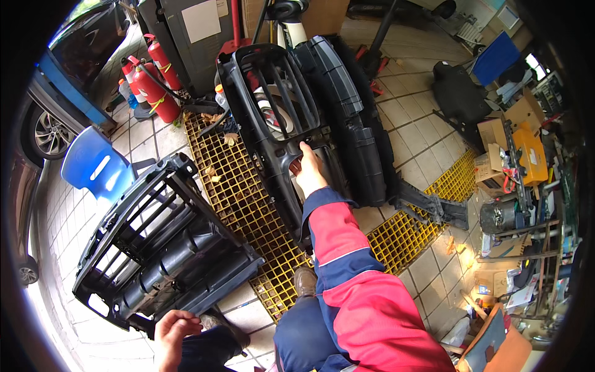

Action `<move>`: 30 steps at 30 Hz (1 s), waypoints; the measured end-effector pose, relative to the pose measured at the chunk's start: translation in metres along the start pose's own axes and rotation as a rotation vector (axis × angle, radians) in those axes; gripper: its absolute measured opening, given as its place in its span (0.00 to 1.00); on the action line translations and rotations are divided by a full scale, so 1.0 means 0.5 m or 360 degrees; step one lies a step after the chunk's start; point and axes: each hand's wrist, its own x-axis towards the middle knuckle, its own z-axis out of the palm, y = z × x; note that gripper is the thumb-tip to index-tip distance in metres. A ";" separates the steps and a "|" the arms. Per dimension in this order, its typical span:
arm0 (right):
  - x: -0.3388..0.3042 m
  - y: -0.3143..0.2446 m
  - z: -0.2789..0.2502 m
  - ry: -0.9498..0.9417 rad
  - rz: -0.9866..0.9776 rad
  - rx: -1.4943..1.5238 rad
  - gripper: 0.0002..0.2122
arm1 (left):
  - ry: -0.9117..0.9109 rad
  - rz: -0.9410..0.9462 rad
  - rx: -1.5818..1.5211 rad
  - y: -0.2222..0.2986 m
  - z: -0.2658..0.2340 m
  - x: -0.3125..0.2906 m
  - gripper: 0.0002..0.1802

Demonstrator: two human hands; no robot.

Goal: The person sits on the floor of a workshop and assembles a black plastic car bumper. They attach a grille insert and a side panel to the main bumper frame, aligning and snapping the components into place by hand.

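My right hand (pixel 310 170) reaches forward to a long black plastic car panel (pixel 273 152) with slatted openings. Its thumb lies over the panel's edge and its fingers hook into an opening, partly hidden. Low at the left, my left hand (pixel 173 328) is loosely closed, with nothing visible in it. Just beyond it, a black slatted car radiator frame (pixel 167 248) lies tilted on the floor. A second long black car part (pixel 347 105) stands against the right side of the panel I grip.
Yellow floor grating (pixel 238 192) runs between the car parts. A blue chair (pixel 99 164), red fire extinguishers (pixel 155 93) and a parked car (pixel 52 133) are at the left. Cardboard boxes (pixel 493 167), an orange case (pixel 528 155) and a loose black bracket (pixel 437 208) lie at the right.
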 end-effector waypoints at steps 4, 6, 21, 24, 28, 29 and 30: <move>0.004 -0.017 0.009 0.0039 -0.0005 -0.0385 0.20 | -0.0033 0.0201 0.0871 0.005 0.007 0.012 0.11; 0.008 -0.038 0.024 -0.0137 0.0127 -0.0262 0.21 | 0.0044 0.0196 0.1216 0.008 0.001 0.013 0.12; 0.042 -0.050 -0.051 -0.0442 0.0288 0.0030 0.06 | -0.0195 0.0286 0.1434 0.008 -0.012 0.001 0.18; -0.017 -0.176 -0.117 -0.0421 0.0217 -0.0238 0.10 | -0.0262 0.0278 0.1535 0.015 -0.006 0.011 0.18; -0.170 -0.408 -0.223 -0.0340 0.0106 -0.0589 0.15 | -0.0431 0.0398 0.1532 0.037 0.031 0.033 0.17; -0.223 -0.461 -0.249 -0.0221 0.0033 -0.0680 0.15 | -0.0470 0.0355 0.1471 0.046 0.051 0.042 0.17; -0.287 -0.521 -0.285 -0.0419 0.0206 -0.0640 0.16 | -0.0504 0.0536 0.1469 0.056 0.074 0.050 0.18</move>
